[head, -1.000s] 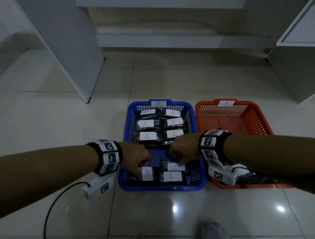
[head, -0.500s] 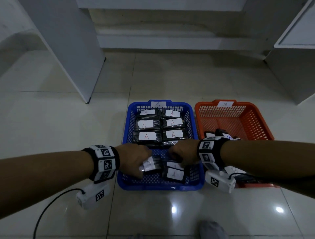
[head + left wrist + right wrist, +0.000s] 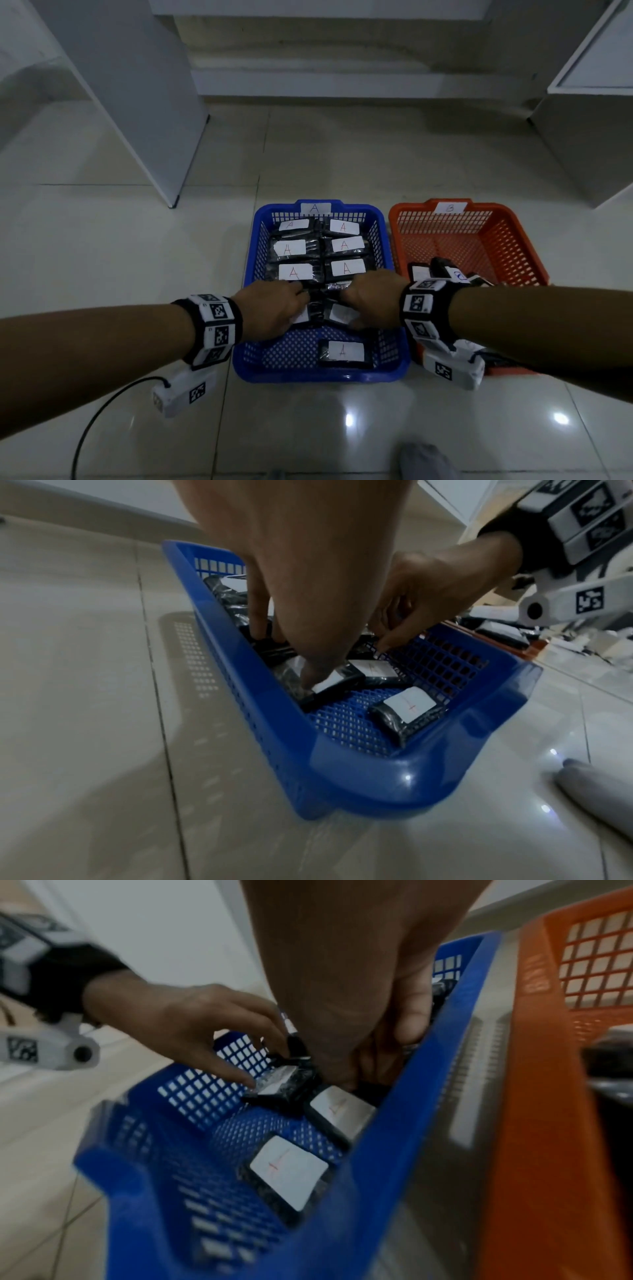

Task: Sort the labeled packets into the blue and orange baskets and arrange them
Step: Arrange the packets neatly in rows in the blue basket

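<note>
The blue basket (image 3: 394,371), tagged A, holds two columns of black packets with white A labels (image 3: 293,273). Right behind those rows, my left hand (image 3: 294,310) grips one packet (image 3: 329,683), thumb on its label and fingers curled over its far end. My right hand (image 3: 352,308) curls over the neighbouring packet (image 3: 339,1110). The two packets lie side by side, low on the basket floor. One more A packet (image 3: 342,353) lies loose at the near end. The orange basket (image 3: 479,219), tagged B, has a few packets (image 3: 442,270) near my right wrist.
Both baskets stand side by side on a glossy tiled floor. White cabinet panels (image 3: 137,102) rise at the far left and far right (image 3: 589,120). A black cable (image 3: 102,411) trails from my left wrist camera. A grey shoe tip (image 3: 424,459) shows at the bottom.
Both hands picked a packet each from the basket's near end and carried them forward to just behind the arranged rows. One packet stayed at the near end.
</note>
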